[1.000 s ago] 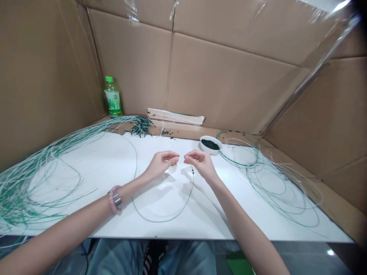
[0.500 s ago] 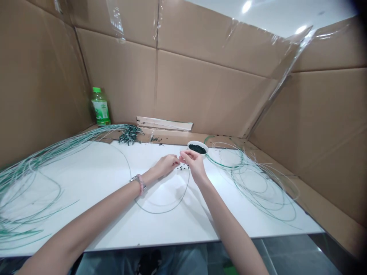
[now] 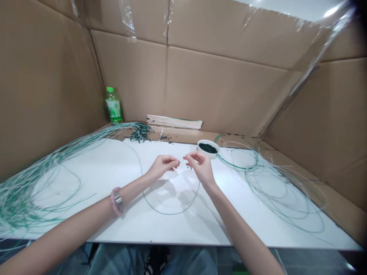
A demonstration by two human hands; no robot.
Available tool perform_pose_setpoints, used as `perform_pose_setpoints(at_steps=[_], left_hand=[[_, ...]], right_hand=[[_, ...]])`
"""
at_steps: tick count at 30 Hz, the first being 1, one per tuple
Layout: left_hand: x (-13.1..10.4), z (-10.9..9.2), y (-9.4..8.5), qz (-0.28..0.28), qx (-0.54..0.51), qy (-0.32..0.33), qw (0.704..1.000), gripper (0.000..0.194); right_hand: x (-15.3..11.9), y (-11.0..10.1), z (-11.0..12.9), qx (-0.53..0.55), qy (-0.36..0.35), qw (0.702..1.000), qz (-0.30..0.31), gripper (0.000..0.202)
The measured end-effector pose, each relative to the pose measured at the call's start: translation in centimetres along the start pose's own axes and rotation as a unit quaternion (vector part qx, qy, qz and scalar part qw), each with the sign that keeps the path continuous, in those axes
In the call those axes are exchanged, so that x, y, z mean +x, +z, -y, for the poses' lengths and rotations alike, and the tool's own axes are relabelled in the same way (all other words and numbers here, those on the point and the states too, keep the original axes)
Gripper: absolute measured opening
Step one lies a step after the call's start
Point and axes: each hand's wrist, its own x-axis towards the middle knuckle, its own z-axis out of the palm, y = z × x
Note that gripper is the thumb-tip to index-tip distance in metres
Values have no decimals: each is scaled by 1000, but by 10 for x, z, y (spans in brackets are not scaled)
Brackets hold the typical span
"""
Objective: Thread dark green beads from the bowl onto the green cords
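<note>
My left hand (image 3: pixel 163 167) is raised over the white tabletop with thumb and fingers pinched together; whatever is between the fingertips is too small to make out. Facing it, a small gap away, my right hand (image 3: pixel 203 169) pinches a thin green wire, whose tip I cannot see. That wire (image 3: pixel 172 214) curves in a loop across the table below both hands and runs up behind my left wrist. Several tiny black beads (image 3: pixel 189 167) lie loose under my right fingers. Just behind the right hand stands a white bowl (image 3: pixel 217 153) of black beads.
Green and white wires (image 3: pixel 54 164) with dark beaded ends spread along the left. More loose wire coils (image 3: pixel 272 191) lie at the right. A green bottle (image 3: pixel 114 109) stands at the back left. Cardboard walls (image 3: pixel 223 88) enclose the table; a cardboard strip (image 3: pixel 174 122) rests behind.
My hands have drawn apart from each other, with the left hand pulling back to the left. The view has shifted, so the scene sits further right.
</note>
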Motion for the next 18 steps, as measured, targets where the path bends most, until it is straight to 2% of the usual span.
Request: perform_pose_setpoints(at_steps=[3,7,10,18], left_hand=[[-21,-7,-2,-33,-165,-66,983,29],[-33,-9,2,-71,-291,-113,947,30],[-35,-11,5,-63,-326,-126,935,26],[-40,-6,6,-19,-344,-133,929,18]], right_hand=[[-12,11,3,-49,-38,997,38,11],[-25,22,5,-60,-48,996,48,8],[-29,26,5,-63,-48,996,47,7],[-31,26,2,-86,-50,994,52,6]])
